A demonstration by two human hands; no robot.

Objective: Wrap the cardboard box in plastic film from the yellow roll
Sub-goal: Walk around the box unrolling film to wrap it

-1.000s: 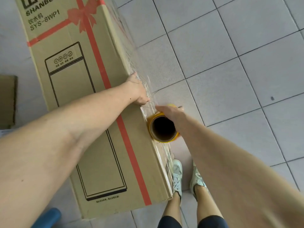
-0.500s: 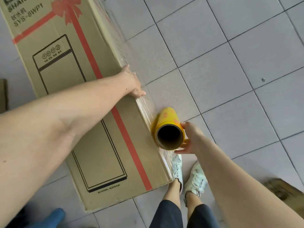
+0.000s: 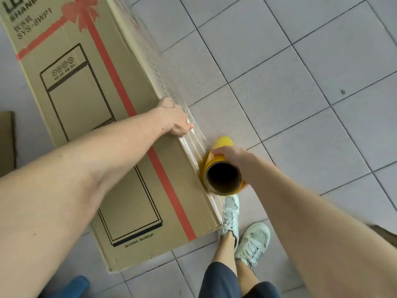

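Note:
A tall cardboard box (image 3: 90, 117) with a red ribbon print and a line drawing of an appliance stands on the tiled floor. Clear plastic film (image 3: 193, 143) clings to its right side. My left hand (image 3: 174, 119) presses flat on the box's right edge, over the film. My right hand (image 3: 232, 155) grips the yellow roll (image 3: 222, 168) from above, right against the box's side. The roll's hollow cardboard core faces the camera, and film runs from the roll up to my left hand.
My two feet in pale sneakers (image 3: 242, 229) stand close to the box's near right corner. A flat piece of cardboard (image 3: 6, 143) lies at the left edge, a brown object (image 3: 386, 233) at the right edge, and something blue (image 3: 73, 286) at the bottom left.
My right hand shifted from the roll's side to gripping it over the top, and the roll came back against the box. My left hand stayed pressed on the box edge.

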